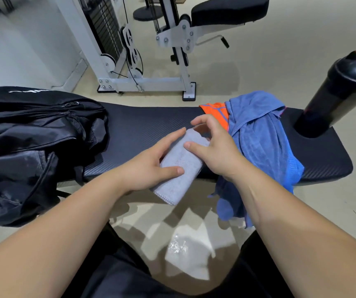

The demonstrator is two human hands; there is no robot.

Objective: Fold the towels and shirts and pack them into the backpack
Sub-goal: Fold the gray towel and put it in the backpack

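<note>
A small grey towel (181, 168), folded into a narrow packet, lies at the near edge of the black bench (142, 123) and overhangs it. My left hand (151, 164) holds its left side, thumb on top and fingers along the far edge. My right hand (213, 145) hovers over its far end with curled fingers, the thumb touching the cloth. An unfolded blue towel (258, 143) is heaped at the right and hangs off the bench. An orange shirt (215, 112) pokes out beneath it. The black backpack (33, 147) sits at the left end, unzipped.
A black shaker bottle (336, 93) with a red cap stands on the bench's right end. A white cable machine (117, 50) and a padded seat (228, 9) stand on the floor behind. My dark-clothed legs are below the bench.
</note>
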